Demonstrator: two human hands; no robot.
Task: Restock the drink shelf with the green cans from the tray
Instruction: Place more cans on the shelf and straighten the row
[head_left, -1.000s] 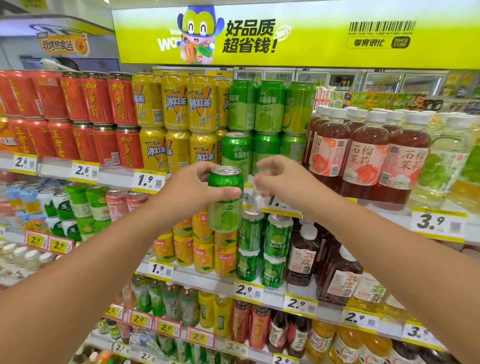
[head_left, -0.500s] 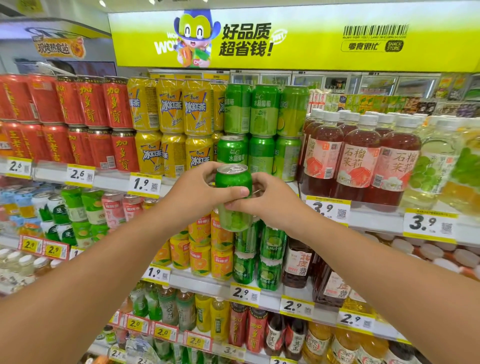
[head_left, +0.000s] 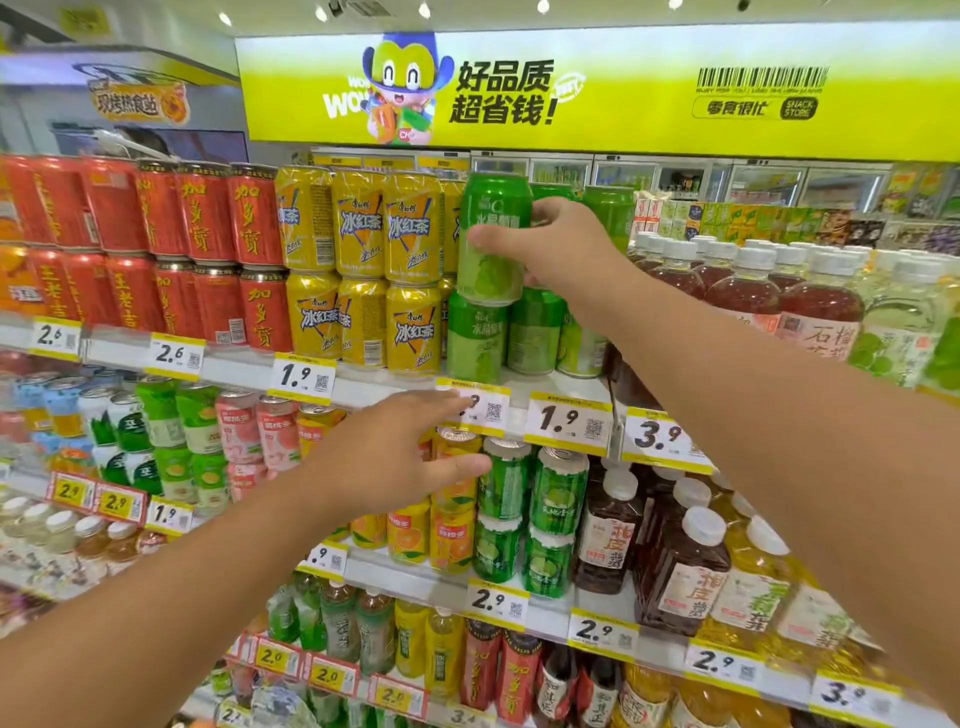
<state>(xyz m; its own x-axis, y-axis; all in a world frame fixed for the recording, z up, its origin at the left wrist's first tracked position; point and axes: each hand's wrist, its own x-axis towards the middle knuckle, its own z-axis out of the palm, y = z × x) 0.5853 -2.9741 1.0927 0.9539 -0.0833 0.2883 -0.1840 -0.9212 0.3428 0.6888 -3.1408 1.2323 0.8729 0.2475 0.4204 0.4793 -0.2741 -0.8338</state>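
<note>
One green can sat clamped in the right hand at twelve o'clock, its label blurred; the left hand hung spread, empty.

The wide yellow-green banner above the shelves reads "好品质 超省钱!" and "SNACK STORE". Yellow metal cans read "冰红茶". Yellow-edged paper price tags on the top shelf rail show 2.6, 1.9 and 3.9; lower rails show 2.9 and 2.0.

Bright overhead light, blurred wide-angle edges

The right hand hides the upper green cans behind it (labels unreadable).
</note>
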